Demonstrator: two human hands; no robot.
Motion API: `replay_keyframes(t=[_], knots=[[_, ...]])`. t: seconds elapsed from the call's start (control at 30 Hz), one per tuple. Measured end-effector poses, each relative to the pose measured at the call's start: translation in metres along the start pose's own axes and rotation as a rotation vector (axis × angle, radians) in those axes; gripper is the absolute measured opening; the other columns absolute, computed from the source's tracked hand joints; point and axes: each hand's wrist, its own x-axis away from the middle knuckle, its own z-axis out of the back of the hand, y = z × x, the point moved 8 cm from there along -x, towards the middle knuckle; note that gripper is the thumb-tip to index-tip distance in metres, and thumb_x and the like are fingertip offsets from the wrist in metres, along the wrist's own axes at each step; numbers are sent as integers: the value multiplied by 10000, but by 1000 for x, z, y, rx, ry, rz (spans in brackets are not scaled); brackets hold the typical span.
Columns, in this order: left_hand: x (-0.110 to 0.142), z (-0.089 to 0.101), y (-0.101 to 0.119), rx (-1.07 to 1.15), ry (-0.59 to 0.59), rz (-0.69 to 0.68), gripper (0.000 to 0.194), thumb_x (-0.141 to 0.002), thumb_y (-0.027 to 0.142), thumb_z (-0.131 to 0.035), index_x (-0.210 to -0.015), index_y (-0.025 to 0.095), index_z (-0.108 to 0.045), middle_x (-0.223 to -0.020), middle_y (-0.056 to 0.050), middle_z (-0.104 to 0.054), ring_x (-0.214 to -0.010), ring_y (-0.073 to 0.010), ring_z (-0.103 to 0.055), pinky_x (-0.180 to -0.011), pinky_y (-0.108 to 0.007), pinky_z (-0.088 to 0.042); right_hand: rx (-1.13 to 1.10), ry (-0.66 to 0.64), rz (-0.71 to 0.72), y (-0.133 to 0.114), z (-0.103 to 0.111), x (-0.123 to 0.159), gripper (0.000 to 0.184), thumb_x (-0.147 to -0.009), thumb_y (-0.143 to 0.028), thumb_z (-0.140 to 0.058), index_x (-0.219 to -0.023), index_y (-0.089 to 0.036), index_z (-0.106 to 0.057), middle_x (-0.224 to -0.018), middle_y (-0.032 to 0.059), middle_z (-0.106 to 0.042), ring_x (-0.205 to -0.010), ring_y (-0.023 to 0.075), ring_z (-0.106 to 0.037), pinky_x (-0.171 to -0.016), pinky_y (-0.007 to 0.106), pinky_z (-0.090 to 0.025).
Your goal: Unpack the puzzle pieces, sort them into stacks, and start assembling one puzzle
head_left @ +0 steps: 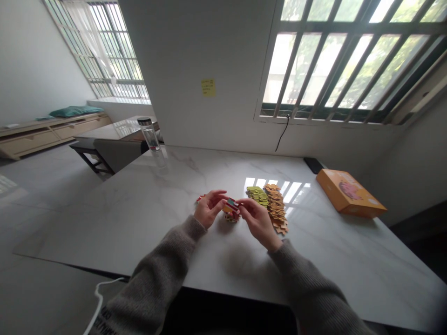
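Marble-veined and glossy, the desk runs beneath a wall carrying a yellow note and a barred window, whose reflection crosses the surface beside the sorted pieces.

Held item: a small multicoloured piece, raised between both hands just above a small patterned pile. The left hand pinches one side between thumb and fingers; the right hand pinches the opposite side. Whether it is one piece or several cannot be told. Red-and-white pieces lie just beyond the left hand.

Adjacent items: a row of green-edged pieces and, beside it, a longer row of tan jigsaw pieces, both overlapping and leaning. An orange box and a dark phone lie farther to the right.

Caution — the grip appears limited to the edges. Uneven finger pressure could let the piece slip onto the pile and scatter it. The right wrist and sleeve are close to the tan row; a sideways sweep could catch its near end and spread the pieces, possibly mixing them with the green-edged row.
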Motion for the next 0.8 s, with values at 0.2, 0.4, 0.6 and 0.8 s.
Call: replay_keyframes(t=[0.2, 0.4, 0.6, 0.8], knots=[[7, -6, 20, -515, -53, -296, 593, -795, 415, -783, -1296, 204, -548, -1083, -91, -669, -917, -211, -658, -857, -387, -544, -147, 89, -35, 4, 6, 0, 249, -866, -425, -711, -955, -219, -603, -842, 16, -681, -706, 153, -641, -667, 302, -537], [10, -9, 26, -686, -77, -417, 550, -858, 442, -719, -1318, 208, -529, -1083, -86, -652, -941, -218, -633, -859, -381, -529, -148, 13, -37, 8, -5, 5, 238, -881, -410, -702, -939, -217, -577, -834, 23, -683, -698, 152, -630, -661, 304, -528], [12, -3, 25, -830, -120, -445, 471, -831, 529, -718, -1164, 208, -627, -1008, -77, -680, -921, -238, -629, -872, -391, -485, 94, -41, 86, -8, 3, 8, 241, -907, -360, -666, -1091, -226, -586, -1050, 80, -664, -850, 178, -655, -704, 319, -551], [16, -12, 21, -731, -230, -429, 436, -790, 448, -759, -1137, 204, -656, -973, -83, -671, -901, -235, -628, -855, -368, -498, 453, -204, 328, -27, 9, 20, 222, -920, -272, -657, -1140, -270, -633, -1288, 98, -581, -1204, 245, -565, -997, 447, -512]])
